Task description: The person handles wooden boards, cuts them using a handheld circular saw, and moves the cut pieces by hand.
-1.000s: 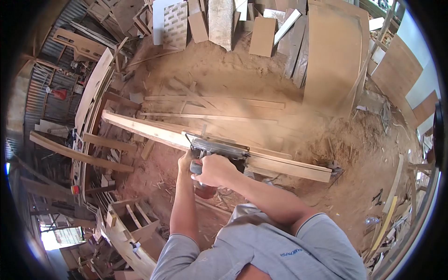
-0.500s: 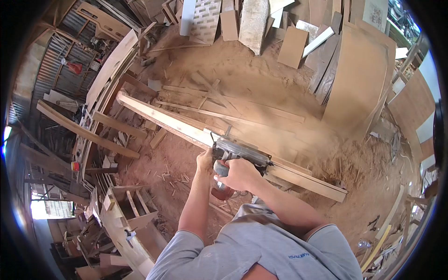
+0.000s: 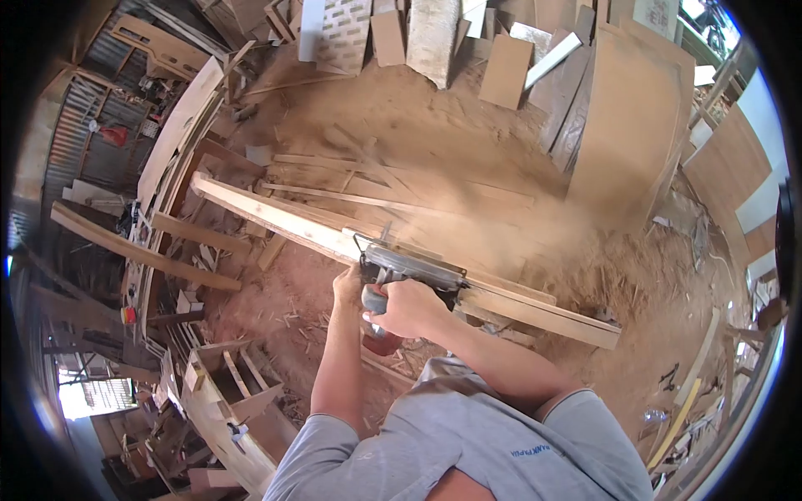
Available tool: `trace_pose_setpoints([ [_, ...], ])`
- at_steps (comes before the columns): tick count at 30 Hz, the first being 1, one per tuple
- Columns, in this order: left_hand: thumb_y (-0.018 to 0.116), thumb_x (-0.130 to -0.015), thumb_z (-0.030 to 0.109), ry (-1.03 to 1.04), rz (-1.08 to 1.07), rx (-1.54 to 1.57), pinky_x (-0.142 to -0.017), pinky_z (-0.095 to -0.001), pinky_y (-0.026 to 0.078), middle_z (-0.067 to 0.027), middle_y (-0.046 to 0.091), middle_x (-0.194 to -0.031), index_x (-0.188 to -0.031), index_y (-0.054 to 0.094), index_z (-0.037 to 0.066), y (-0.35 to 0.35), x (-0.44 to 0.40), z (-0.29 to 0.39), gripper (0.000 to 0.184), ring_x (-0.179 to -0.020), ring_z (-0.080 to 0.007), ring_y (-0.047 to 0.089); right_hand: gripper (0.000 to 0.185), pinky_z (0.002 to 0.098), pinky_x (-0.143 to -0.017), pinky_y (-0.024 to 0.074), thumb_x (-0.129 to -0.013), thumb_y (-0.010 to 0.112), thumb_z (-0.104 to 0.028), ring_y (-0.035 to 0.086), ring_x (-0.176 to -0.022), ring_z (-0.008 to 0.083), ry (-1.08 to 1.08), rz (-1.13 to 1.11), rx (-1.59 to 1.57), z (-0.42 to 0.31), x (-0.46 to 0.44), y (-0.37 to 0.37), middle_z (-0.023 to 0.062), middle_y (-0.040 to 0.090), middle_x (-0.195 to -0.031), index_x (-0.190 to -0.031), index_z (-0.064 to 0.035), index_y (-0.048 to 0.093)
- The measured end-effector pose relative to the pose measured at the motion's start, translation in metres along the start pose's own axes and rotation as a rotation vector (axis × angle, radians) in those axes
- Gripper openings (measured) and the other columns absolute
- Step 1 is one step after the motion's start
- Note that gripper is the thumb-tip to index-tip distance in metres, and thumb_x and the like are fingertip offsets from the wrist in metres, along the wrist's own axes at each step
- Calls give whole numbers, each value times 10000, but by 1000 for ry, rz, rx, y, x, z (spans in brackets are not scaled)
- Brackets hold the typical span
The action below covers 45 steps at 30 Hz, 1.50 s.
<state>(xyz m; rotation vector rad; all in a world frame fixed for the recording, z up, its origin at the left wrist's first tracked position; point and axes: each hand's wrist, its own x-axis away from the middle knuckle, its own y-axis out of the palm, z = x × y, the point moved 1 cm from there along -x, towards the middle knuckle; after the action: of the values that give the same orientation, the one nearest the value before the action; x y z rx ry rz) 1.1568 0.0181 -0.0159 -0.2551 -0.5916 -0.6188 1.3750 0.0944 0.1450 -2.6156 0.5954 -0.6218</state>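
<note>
A circular saw [image 3: 415, 265] sits on a long pale wooden board [image 3: 284, 220] that runs diagonally across the middle of the view. My right hand [image 3: 409, 307] is wrapped around the saw's rear handle. Closed at the saw's front end, close to the board's near edge, is my left hand [image 3: 347, 284]; its fingertips are partly hidden, so the exact grip is unclear. A thin dark cut line [image 3: 543, 305] runs along the board to the right of the saw. Dust hangs in the air beyond the saw.
Loose wood strips [image 3: 359, 196] lie on the dusty floor past the board. A wooden drawer frame [image 3: 238, 376] stands at lower left. Large sheets [image 3: 631, 125] and offcuts [image 3: 505, 71] lean at the back. A curved plank [image 3: 142, 242] projects at left.
The saw and both hands have shifted slightly left along the board, leaving a longer cut line behind them. The camera view has also shifted a little.
</note>
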Motion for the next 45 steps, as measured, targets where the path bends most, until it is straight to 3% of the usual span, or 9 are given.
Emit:
trace_pose_setpoints([
  [7,627,-1105,201,18,-6,-26,-743,-389,634,-154,778,-1058,-1119,748,-121,-15,-18,4,344,-875,-238,761,554,510,-898,606,-890,768,-502,761,-924,443,-8,16,-48,-6,-11,2,295,769,-940,-1045,29,796],
  [20,640,-1095,192,-44,4,42,-720,-402,647,-167,778,-1073,-1127,747,-109,-27,-33,22,321,-880,-253,772,544,521,-869,612,-881,776,-480,763,-893,457,-26,38,-51,-19,-39,13,307,760,-887,-935,61,781],
  [23,759,-1039,361,-27,-46,42,-705,-339,586,-67,767,-949,-1034,797,-27,-34,-39,22,391,-795,-155,712,543,523,-866,612,-886,769,-481,762,-887,458,-20,23,-56,-25,-44,11,307,758,-883,-934,61,779],
  [45,670,-1052,177,11,13,-18,-709,-379,634,-150,784,-977,-1024,777,-101,-65,-76,48,299,-820,-240,763,552,518,-873,610,-903,764,-495,762,-911,456,17,-30,-18,-50,-92,27,307,765,-925,-1002,47,784],
])
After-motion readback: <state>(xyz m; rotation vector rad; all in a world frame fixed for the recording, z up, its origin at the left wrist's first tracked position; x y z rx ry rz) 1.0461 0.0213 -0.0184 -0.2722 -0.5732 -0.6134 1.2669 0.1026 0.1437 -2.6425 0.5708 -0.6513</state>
